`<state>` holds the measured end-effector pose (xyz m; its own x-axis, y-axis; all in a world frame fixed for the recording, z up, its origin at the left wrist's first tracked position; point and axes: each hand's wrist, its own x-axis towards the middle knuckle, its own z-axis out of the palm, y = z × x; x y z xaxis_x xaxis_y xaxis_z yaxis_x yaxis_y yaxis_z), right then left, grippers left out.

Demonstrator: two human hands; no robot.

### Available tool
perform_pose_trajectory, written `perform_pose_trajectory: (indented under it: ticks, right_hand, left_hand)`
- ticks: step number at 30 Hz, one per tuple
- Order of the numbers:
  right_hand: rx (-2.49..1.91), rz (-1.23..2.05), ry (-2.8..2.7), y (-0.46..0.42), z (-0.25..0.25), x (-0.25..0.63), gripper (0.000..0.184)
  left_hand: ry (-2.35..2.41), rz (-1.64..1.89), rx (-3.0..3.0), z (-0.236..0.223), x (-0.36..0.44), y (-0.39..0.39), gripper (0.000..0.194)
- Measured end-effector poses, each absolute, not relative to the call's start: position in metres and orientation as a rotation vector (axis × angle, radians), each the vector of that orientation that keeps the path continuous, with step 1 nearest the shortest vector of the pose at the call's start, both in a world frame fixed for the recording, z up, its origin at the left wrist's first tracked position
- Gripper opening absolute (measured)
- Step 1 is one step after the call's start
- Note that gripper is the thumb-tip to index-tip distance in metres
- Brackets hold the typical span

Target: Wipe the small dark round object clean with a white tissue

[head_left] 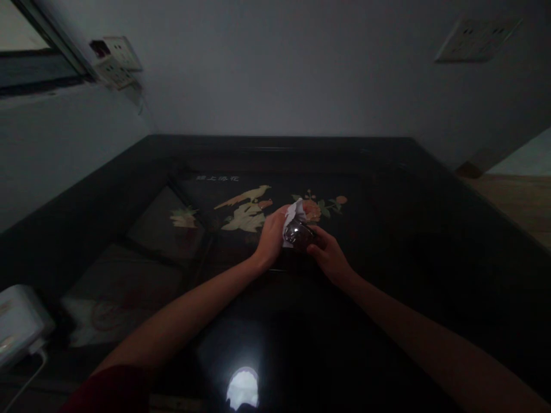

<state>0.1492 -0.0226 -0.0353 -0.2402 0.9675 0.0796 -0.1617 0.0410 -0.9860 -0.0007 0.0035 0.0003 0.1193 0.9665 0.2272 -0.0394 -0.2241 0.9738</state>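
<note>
Over the middle of a glossy black tabletop (327,332), my two hands are close together. My left hand (274,234) is closed around a crumpled white tissue (293,213), pressed against one side of a dark, shiny, rounded object (298,234). Gripping that object from the other side is my right hand (328,252), with thumb and fingers curled on it. A bright highlight shows on its smooth surface; the dim light hides its exact kind. Part of the tissue lies behind the object.
Bird and flower pictures (245,212) decorate the tabletop. A white device with a cable (19,321) stands at the left edge. Wall sockets (123,54) are at the back left, and another socket panel (477,40) at the right. A wall (275,69) borders the far edge.
</note>
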Motion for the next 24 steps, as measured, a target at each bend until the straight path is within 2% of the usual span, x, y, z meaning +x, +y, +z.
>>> perform_pose_trajectory:
  ticks: [7, 14, 19, 24]
  right_hand:
    - [-0.927, 1.41, -1.289, -0.023, -0.035, 0.148, 0.054]
    - [-0.997, 1.364, -1.306, -0.023, -0.032, 0.147, 0.041]
    - [-1.01, 1.343, -1.303, -0.024, -0.033, 0.145, 0.038]
    - [-0.95, 1.381, -1.217, -0.022, -0.037, 0.145, 0.051]
  left_hand:
    - [0.812, 1.417, 2.146, 0.015, -0.006, -0.007, 0.038]
    - [0.847, 1.335, 2.575, 0.015, -0.006, -0.005, 0.03]
    - [0.825, 1.317, 2.57, 0.014, -0.007, -0.004, 0.03]
    - [0.869, 1.406, 2.179, 0.011, -0.006, -0.005, 0.037]
